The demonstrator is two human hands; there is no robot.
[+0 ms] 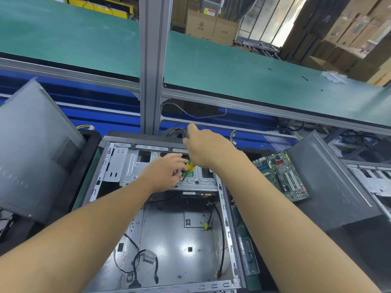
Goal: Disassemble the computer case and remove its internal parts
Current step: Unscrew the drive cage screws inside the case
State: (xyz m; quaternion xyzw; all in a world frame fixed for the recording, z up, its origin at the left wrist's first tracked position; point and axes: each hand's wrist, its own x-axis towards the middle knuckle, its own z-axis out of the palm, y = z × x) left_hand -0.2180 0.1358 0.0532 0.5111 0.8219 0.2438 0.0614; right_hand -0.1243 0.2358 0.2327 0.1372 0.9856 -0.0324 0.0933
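Yellow-and-green screwdriver (190, 166) stands tilted at the far end of the open computer case (179, 240), tip down on the drive cage (127, 166), probably to free a screw; the right hand (208, 150) grips its handle from above; the left hand (166, 171) sits just beside the shaft, seemingly steadying it; whether it pinches anything I cannot tell.

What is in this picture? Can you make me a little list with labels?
case: open computer case, mostly emptied, loose cables inside
tool: yellow-green screwdriver, tip on drive cage
right hand: grips the screwdriver
left hand: beside the tip, grip unclear
motherboard: out, lying right of the case
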